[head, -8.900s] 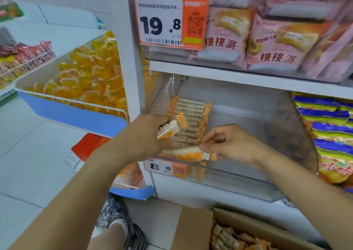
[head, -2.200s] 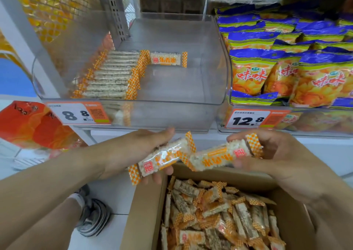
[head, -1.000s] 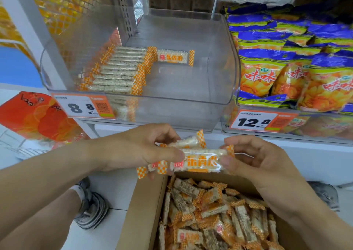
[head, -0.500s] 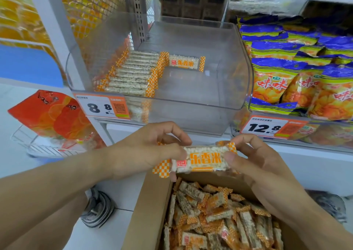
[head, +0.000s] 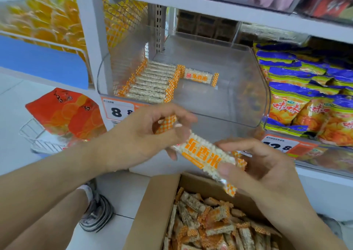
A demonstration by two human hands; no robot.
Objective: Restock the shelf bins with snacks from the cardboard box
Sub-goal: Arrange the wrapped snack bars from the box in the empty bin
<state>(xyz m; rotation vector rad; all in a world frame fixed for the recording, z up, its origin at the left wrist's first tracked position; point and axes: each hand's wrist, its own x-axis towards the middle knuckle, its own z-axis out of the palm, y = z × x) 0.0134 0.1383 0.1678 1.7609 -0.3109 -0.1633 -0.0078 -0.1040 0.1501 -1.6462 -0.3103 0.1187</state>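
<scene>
Above the cardboard box (head: 152,207), you've got both hands on one rice bar (head: 202,155), tilted down to the right. Your left hand (head: 141,137) curls round its upper checkered end, thumb and fingers pinching; your right hand (head: 261,165) pinches the lower end, thumb on top. More bars fill the box below. Behind your hands, the clear bin (head: 248,89) holds a neat row of bars (head: 150,83) along its left side, and one single bar (head: 198,77) lies just beside that row.
</scene>
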